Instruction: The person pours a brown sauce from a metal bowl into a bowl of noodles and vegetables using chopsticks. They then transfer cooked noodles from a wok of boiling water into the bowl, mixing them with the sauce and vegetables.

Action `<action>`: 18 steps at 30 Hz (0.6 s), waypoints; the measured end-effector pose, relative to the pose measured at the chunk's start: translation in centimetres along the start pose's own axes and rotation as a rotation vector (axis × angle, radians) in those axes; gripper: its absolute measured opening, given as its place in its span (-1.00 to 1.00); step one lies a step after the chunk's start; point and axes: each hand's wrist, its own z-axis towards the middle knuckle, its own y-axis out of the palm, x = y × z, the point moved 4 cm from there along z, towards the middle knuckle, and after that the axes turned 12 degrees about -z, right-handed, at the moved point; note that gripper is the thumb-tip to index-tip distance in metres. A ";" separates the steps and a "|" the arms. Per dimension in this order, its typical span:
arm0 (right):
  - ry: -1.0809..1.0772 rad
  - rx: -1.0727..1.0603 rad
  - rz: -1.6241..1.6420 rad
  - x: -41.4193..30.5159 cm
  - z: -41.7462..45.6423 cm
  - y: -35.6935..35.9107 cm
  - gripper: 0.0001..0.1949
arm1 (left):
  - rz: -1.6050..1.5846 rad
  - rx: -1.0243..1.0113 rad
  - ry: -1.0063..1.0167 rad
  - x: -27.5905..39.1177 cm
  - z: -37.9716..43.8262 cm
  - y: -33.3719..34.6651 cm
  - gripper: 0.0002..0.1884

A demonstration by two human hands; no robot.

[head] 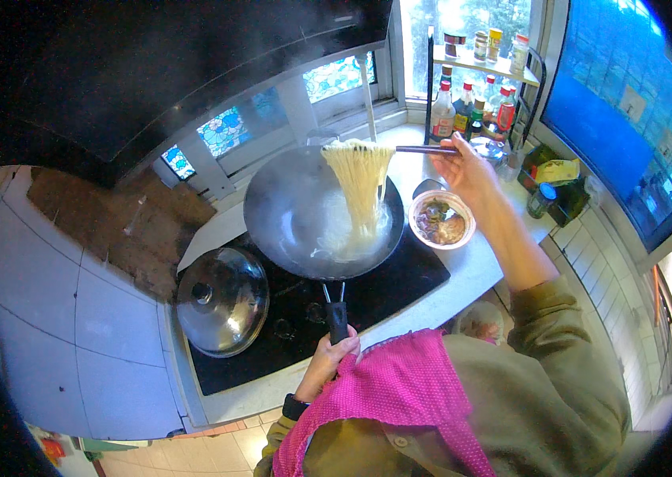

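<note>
My right hand [461,167] grips dark chopsticks [425,149], with a thick bundle of pale noodles [360,185] draped over their far ends. The noodles hang down into a dark wok [288,203], where their lower ends reach whitish, steaming liquid. Around the black wok handle [337,322] my left hand [336,355] is closed, close to my body. Just right of the wok and below my right hand stands a bowl [442,219] holding dark liquid and seasonings.
A domed metal lid [222,301] lies on the black cooktop [300,334], left of the wok. Bottles and jars fill a rack [485,68] by the window. A jar with a blue lid [542,200] stands at the right. The range hood [193,71] overhangs the upper left.
</note>
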 end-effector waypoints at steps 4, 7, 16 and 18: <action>-0.026 0.036 0.015 -1.6 -0.4 0.6 -0.70 | 0.056 0.033 0.011 0.0 0.0 0.3 -0.82; -0.070 -0.030 0.050 -2.4 0.1 0.2 -0.70 | 0.009 0.019 0.011 0.0 -0.1 0.3 -0.85; -0.100 0.133 0.093 -4.3 -0.1 -3.8 -0.70 | -0.001 0.067 -0.006 -0.1 0.0 0.6 -0.87; -0.099 0.161 0.112 -4.1 0.0 -5.8 -0.70 | -0.013 0.077 0.000 0.0 -0.1 0.9 -0.86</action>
